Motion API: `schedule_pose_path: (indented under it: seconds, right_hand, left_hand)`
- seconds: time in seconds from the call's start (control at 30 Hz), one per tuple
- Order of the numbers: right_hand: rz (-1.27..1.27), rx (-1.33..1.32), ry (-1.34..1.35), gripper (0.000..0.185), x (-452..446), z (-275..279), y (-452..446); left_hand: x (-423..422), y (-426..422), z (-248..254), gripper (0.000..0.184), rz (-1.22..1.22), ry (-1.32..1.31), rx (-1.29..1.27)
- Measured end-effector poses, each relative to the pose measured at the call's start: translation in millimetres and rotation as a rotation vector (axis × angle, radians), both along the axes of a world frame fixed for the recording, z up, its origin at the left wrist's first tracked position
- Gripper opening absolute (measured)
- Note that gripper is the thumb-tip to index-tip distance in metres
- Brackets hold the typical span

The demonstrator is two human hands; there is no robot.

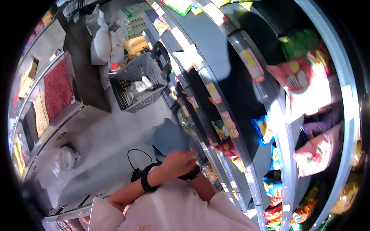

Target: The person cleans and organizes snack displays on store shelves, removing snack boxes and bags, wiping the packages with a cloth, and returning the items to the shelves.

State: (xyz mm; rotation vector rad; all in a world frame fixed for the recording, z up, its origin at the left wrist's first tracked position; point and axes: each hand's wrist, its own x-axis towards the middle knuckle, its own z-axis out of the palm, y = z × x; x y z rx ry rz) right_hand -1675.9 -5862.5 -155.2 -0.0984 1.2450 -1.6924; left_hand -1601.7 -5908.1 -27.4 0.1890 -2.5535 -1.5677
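Note:
My left hand [178,163] is in front of my chest, fingers curled, crossing over my right wrist. What its fingers hold, if anything, is hidden. A black wristband [145,181] circles my left wrist. My right forearm [204,188] comes in from the right, with a black band [191,174] at its wrist beside my left hand. My right hand is hidden behind the left one. Close beyond the hands are a black cable [133,151] and a blue-grey cloth-like shape [169,136].
Tiered shelves [250,158] with snack bags, among them a pink bag [318,154], curve along the right. A grey shopping basket [142,71] holding clear plastic stands on the floor ahead. White sacks [101,44] lie behind it. At left is a bin of dark red grains [58,88].

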Motion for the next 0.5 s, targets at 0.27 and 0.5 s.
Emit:
schedule_pose_path:
  seconds: [0.27, 0.5]
  right_hand:
    - [0.018, -0.018, 0.052, 0.031, -54, -20, -106]
    - [-0.177, 0.069, 0.083, 0.029, -42, -30, -134]
  left_hand:
    - [15, -170, -27, 0.023, -0.168, -0.413, 0.161]
    - [152, -269, -193, 0.071, -0.085, -1.264, -0.301]
